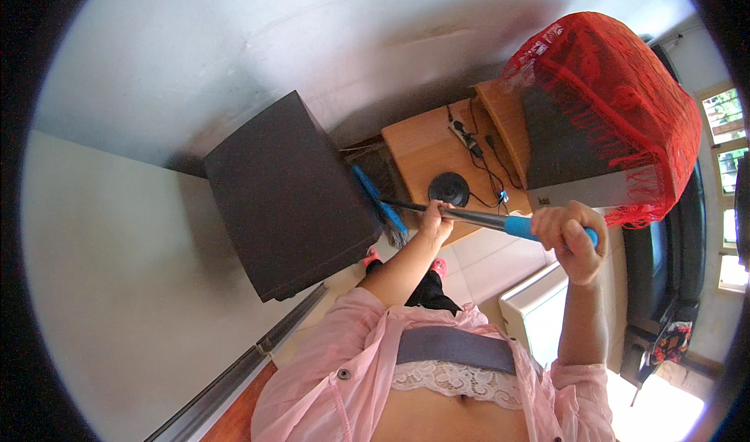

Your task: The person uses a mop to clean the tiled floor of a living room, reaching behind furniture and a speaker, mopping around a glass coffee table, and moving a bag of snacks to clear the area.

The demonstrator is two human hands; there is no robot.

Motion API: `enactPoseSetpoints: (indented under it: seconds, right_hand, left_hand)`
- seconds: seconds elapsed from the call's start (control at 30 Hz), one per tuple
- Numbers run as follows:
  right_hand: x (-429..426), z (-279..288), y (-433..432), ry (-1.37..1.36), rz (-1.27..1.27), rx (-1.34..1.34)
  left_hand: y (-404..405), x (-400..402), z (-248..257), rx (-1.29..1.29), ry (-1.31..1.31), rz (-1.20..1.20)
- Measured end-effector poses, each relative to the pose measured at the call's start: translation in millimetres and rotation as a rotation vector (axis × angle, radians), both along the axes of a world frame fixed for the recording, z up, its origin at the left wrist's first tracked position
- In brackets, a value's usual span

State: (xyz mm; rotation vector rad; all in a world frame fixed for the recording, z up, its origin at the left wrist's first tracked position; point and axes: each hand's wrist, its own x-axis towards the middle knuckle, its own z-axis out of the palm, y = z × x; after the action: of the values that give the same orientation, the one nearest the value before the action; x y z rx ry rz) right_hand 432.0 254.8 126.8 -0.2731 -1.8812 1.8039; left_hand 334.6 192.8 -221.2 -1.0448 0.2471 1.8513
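Note:
Both of my hands hold a flat mop by its grey metal pole (479, 217). My left hand (436, 222) is closed around the lower pole. My right hand (571, 240) wraps the blue grip (521, 227) near the end. The blue mop head (381, 202), with grey strands (398, 236) at its near end, is tilted in the gap between a dark box-shaped cabinet (287, 202) and a wooden stand (416, 137). The cabinet partly hides the mop head; what its far side touches cannot be told.
A power strip (466, 137) with cords and a round black base (449, 189) lie on the stand. A red fringed cloth (633, 102) drapes a grey boxy appliance (577, 149). A white box-like object (536, 301) stands on the tiled floor (492, 254). A black sofa (662, 266) is at right.

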Motion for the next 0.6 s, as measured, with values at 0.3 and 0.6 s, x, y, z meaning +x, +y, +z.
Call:
enactPoseSetpoints:
  seconds: [0.3,0.6]
  right_hand:
    - [32,35,-23,-0.061,-0.157,-0.027]
    - [51,55,-50,0.012,-0.263,0.031]
  left_hand:
    - [-13,49,48,-0.080,0.025,-0.175]
    - [-21,41,64,-0.108,0.065,-0.378]
